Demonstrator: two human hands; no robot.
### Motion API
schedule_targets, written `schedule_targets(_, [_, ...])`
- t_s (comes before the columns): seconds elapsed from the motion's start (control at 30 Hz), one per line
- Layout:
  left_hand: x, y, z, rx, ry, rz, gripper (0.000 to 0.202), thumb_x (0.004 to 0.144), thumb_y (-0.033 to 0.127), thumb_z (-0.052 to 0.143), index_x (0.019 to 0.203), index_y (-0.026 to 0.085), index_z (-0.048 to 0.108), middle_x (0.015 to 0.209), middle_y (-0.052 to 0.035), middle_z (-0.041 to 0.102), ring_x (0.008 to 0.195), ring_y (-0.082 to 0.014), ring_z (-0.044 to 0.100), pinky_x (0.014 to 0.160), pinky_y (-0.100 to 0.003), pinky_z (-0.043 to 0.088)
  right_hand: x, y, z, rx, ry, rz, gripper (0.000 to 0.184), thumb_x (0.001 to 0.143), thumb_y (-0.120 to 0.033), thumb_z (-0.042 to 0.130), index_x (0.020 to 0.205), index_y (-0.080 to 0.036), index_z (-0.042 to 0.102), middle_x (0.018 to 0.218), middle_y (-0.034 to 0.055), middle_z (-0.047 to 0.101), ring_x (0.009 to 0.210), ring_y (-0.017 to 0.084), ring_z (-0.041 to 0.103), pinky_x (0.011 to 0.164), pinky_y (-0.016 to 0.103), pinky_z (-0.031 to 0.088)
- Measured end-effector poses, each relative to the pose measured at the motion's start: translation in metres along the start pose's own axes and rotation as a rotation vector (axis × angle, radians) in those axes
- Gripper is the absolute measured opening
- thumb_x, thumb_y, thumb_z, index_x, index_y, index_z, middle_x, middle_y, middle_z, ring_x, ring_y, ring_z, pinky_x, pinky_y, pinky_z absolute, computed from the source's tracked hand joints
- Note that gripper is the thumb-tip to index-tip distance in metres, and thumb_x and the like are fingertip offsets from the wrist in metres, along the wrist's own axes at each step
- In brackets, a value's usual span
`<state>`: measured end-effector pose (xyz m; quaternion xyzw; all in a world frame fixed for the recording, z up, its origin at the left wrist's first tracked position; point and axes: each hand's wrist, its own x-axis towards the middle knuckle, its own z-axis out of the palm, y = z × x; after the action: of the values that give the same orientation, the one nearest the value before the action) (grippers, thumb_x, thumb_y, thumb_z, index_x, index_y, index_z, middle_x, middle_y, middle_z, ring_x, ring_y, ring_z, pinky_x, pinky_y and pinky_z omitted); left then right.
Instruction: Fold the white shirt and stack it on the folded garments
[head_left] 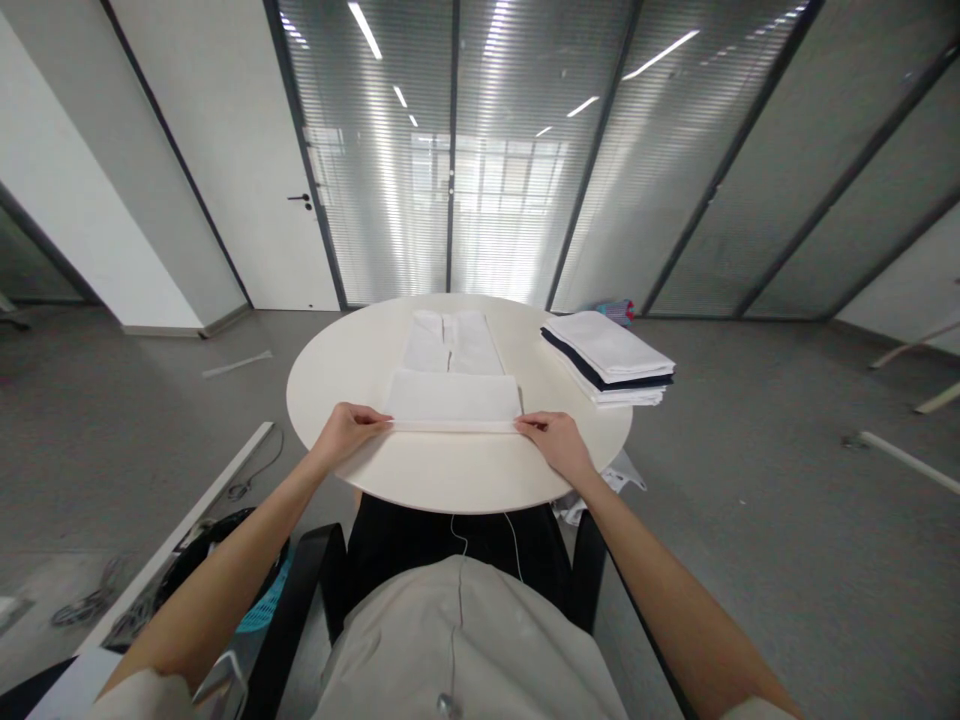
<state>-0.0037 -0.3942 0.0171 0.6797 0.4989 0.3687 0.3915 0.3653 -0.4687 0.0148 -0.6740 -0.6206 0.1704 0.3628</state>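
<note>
Now left hand (351,432) and right hand (557,440) pinch near corners of folded white cloth (454,397).

From where I stand I count two hands, one left hand (358,428) and one right hand (556,438), and one table (457,480). There is one half-folded white cloth (454,396) and one stack (611,348), with one dark layer (600,375) showing; its white layers press too close to number. I also see one door (217,150), one door handle (301,198), two armrests (319,550) and one blue basket (266,602).
</note>
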Motion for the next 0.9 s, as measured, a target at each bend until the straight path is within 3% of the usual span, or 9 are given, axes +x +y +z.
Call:
schedule_targets(0.1, [0.000, -0.002, -0.001, 0.046, 0.014, 0.046, 0.044, 0.065, 0.054, 0.079, 0.079, 0.013, 0.080, 0.076, -0.0100, 0.075, 0.062, -0.0182, 0.062, 0.052, -0.024, 0.042, -0.002, 0.000, 0.000, -0.044, 0.019, 0.000, 0.019, 0.085, -0.036, 0.067, 0.092, -0.024, 0.080, 0.095, 0.0040, 0.077, 0.087, 0.022, 0.070, 0.083, 0.032, 0.050])
schedule_targets(0.27, [0.003, -0.006, -0.002, 0.132, 0.059, 0.253, 0.038, 0.067, 0.054, 0.078, 0.072, 0.016, 0.079, 0.075, -0.0077, 0.066, 0.061, -0.0140, 0.055, 0.054, -0.025, 0.040, -0.003, 0.002, 0.002, -0.138, 0.047, -0.063, 0.017, 0.088, -0.032, 0.065, 0.094, -0.024, 0.079, 0.092, 0.0053, 0.074, 0.091, 0.023, 0.066, 0.089, 0.035, 0.048])
schedule_targets(0.47, [0.004, -0.006, -0.001, 0.199, 0.061, 0.342, 0.034, 0.073, 0.052, 0.074, 0.072, 0.017, 0.078, 0.094, -0.0081, 0.061, 0.055, -0.0075, 0.047, 0.051, -0.023, 0.038, 0.000, 0.010, 0.007, -0.196, 0.100, -0.227, 0.017, 0.089, -0.031, 0.064, 0.092, -0.023, 0.078, 0.099, 0.0076, 0.061, 0.093, 0.022, 0.060, 0.091, 0.038, 0.047])
schedule_targets(0.6, [0.004, -0.007, -0.004, 0.241, -0.030, 0.366, 0.031, 0.079, 0.047, 0.069, 0.075, 0.017, 0.076, 0.087, -0.0068, 0.065, 0.058, -0.0097, 0.048, 0.053, -0.023, 0.037, -0.002, 0.010, 0.005, -0.194, 0.064, -0.256, 0.015, 0.090, -0.030, 0.062, 0.092, -0.023, 0.076, 0.095, 0.0058, 0.062, 0.094, 0.022, 0.058, 0.089, 0.038, 0.046])
schedule_targets(0.7, [0.001, -0.003, -0.006, 0.387, -0.019, 0.401, 0.024, 0.079, 0.042, 0.071, 0.082, 0.019, 0.077, 0.088, -0.0067, 0.067, 0.066, -0.0141, 0.053, 0.063, -0.028, 0.042, -0.007, 0.002, 0.002, -0.266, 0.071, -0.274, 0.013, 0.087, -0.029, 0.066, 0.094, -0.024, 0.074, 0.097, 0.0056, 0.064, 0.097, 0.024, 0.055, 0.089, 0.040, 0.043])
schedule_targets(0.83, [-0.005, 0.019, 0.006, 0.701, 0.089, 0.538, 0.029, 0.077, 0.044, 0.077, 0.098, 0.024, 0.078, 0.098, -0.0079, 0.069, 0.096, -0.0275, 0.056, 0.085, -0.040, 0.041, -0.012, -0.019, 0.004, -0.371, 0.079, -0.379, 0.021, 0.084, -0.032, 0.071, 0.104, -0.026, 0.075, 0.106, 0.0064, 0.064, 0.104, 0.028, 0.051, 0.092, 0.044, 0.038])
schedule_targets(0.9, [-0.005, 0.035, 0.019, 0.763, 0.046, 0.619, 0.034, 0.080, 0.045, 0.076, 0.106, 0.023, 0.076, 0.102, -0.0086, 0.069, 0.099, -0.0284, 0.057, 0.087, -0.041, 0.041, -0.010, -0.033, 0.008, -0.404, 0.032, -0.478, 0.020, 0.085, -0.034, 0.072, 0.104, -0.027, 0.075, 0.109, 0.0066, 0.065, 0.107, 0.028, 0.049, 0.093, 0.044, 0.036])
